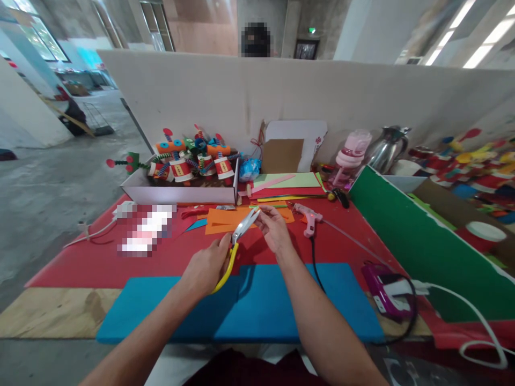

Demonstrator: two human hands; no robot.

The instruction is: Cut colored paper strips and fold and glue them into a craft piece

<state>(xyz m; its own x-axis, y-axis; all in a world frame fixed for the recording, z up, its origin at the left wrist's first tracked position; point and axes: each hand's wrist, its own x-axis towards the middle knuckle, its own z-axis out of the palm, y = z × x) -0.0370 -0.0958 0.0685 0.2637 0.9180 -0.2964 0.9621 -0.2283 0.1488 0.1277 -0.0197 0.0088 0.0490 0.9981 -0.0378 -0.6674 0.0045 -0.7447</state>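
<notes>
My left hand (pixel 207 265) is closed around the yellow handle of a pair of scissors (pixel 244 225). Their silver blades point up and away, toward the fingertips of my right hand (pixel 276 228). That hand is pinched at the blade tips, and whatever small piece sits between its fingers is too small to make out. Below and behind the blades lie orange paper sheets (pixel 219 221) on a red covering (pixel 193 268). A pink glue gun (pixel 309 217) rests just right of my right hand. Under my forearms is a blue board (pixel 257 305).
At the back left, a white box (pixel 181 194) holds several paper-cup figures (pixel 181 170). Coloured paper sheets (pixel 289 181) lie behind my hands. A green panel (pixel 426 252) borders the right side. A purple device (pixel 382 289) with cables sits near the front right edge.
</notes>
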